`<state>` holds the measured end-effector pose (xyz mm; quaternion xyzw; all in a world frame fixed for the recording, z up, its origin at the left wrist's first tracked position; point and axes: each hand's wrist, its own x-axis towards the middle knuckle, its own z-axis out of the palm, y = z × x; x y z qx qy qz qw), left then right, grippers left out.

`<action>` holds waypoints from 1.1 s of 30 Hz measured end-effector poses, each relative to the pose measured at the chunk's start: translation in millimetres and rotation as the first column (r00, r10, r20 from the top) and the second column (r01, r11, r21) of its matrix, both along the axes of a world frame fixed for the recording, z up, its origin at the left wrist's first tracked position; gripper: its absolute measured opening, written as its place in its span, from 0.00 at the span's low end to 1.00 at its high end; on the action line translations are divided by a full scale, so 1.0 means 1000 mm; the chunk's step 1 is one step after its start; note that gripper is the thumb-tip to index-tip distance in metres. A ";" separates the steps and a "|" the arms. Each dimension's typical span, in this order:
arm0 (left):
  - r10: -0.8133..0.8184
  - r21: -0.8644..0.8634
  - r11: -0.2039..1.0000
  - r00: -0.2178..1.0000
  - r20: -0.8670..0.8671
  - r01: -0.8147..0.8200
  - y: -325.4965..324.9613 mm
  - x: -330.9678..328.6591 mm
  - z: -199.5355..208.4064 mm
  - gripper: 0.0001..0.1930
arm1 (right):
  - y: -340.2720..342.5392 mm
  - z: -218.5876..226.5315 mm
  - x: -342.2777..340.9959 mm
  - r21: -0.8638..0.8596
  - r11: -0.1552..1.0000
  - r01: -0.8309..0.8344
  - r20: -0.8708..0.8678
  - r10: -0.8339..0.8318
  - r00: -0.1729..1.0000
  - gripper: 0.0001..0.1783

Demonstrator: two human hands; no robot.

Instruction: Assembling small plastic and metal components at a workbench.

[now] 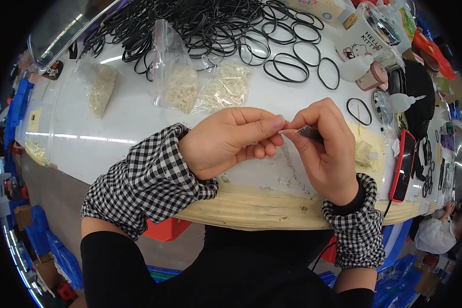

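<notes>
My left hand and my right hand meet fingertip to fingertip above the front edge of the white table. Thumb and forefinger of the left hand are pinched together; what lies between them is too small to make out. A small shiny grey metal piece sits in the curled fingers of the right hand, mostly hidden, so its kind does not show. Just beyond the hands lie two clear bags of small pale pieces, and a third bag stands farther left.
A tangled heap of black rings covers the far side, with loose black rings nearer. At the right are a white cup, a squeeze bottle, yellow tape and a red-edged phone. Another person sits far right.
</notes>
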<state>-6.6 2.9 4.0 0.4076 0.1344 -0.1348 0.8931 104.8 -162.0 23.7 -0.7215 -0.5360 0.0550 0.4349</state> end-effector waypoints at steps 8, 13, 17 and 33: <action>0.046 -0.068 0.997 0.999 0.024 -0.045 -0.002 0.001 0.002 0.10 | 0.000 0.001 -0.004 0.020 0.999 0.048 -0.074 -0.046 0.996 0.10; 0.114 -0.064 0.992 0.993 0.030 -0.112 -0.002 0.002 -0.001 0.11 | 0.000 0.000 -0.003 -0.096 0.994 0.054 0.069 -0.047 0.996 0.12; 0.088 -0.054 0.995 0.996 0.033 -0.086 -0.003 0.002 0.001 0.11 | 0.001 -0.009 -0.003 -0.066 0.991 0.116 0.186 -0.102 0.977 0.16; 0.096 -0.071 0.994 0.989 0.113 -0.088 -0.006 0.001 -0.007 0.09 | -0.001 -0.010 -0.004 -0.135 0.981 0.138 0.286 -0.095 0.954 0.16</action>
